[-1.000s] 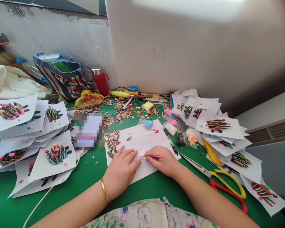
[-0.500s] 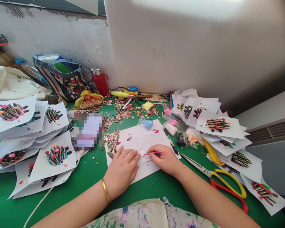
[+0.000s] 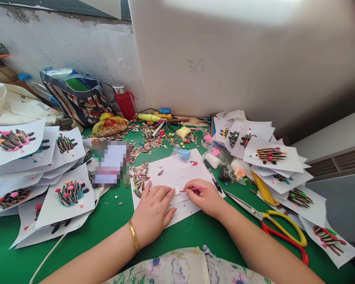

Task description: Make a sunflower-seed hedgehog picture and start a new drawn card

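Observation:
My left hand (image 3: pixel 155 209) lies flat with fingers spread on a white sheet of paper (image 3: pixel 165 173), its fingertips beside a small white lump (image 3: pixel 177 193), apparently clay. Between the thumb and fingers of my right hand (image 3: pixel 204 197) is a thin pink stick-like tool (image 3: pixel 198 189), its tip pointing left at the lump. Just above the tip, a speckled round drawing (image 3: pixel 182 181) shows on the paper, partly covered by my right hand. One sunflower seed (image 3: pixel 160 172) and a small red piece (image 3: pixel 193 163) also lie on the sheet.
Seed-covered hedgehog pictures stand in stacks at left (image 3: pixel 69 193) and right (image 3: pixel 270 156). Large scissors (image 3: pixel 263 217) lie right of my right hand. A blurred phone (image 3: pixel 110 163) with a cable is at left. Bagged clay (image 3: pixel 226 171), a black pen (image 3: pixel 213 175) and loose seeds (image 3: pixel 140 177) surround the sheet.
My left thumb has spread away from the fingers, and the left hand has turned slightly. My right hand stays nearly in place with the pink tool.

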`<state>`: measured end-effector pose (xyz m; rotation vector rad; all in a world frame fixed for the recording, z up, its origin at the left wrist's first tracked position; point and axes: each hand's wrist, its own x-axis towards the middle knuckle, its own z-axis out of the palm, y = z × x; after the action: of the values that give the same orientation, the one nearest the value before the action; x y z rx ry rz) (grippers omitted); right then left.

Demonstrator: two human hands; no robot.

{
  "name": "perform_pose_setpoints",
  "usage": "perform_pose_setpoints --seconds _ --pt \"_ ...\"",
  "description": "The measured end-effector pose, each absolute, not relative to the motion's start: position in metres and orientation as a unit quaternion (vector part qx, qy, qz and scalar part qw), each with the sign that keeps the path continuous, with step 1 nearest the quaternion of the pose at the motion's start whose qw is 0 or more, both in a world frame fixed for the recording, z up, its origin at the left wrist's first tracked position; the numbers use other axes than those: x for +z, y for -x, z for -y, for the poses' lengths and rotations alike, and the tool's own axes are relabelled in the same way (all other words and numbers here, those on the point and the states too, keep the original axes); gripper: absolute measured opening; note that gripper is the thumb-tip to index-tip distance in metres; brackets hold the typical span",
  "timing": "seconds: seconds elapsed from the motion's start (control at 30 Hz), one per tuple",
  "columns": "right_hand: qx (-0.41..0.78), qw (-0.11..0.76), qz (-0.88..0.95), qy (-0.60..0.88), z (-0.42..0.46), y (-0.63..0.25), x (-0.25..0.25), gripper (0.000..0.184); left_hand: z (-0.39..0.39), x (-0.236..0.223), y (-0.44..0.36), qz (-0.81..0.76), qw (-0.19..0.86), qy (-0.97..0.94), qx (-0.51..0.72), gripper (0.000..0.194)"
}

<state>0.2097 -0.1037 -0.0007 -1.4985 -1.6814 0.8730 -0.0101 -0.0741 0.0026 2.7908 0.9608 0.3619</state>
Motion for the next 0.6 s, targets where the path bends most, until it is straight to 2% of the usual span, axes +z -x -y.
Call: perform_pose_setpoints --seconds 0.4,0.6 --pt "0.308 0.372 0.645 0.592 0.1025 -0.2098 -0.0029 0.014 0.0739 0.0023 0.0056 -0.335 0.071 -0.934 0.100 0.048" --pt "0.301 0.370 0.646 0.595 0.1020 -0.2095 -0.0030 0.014 0.0722 0.0027 0.0025 -0.335 0.061 -0.935 0.098 0.045"
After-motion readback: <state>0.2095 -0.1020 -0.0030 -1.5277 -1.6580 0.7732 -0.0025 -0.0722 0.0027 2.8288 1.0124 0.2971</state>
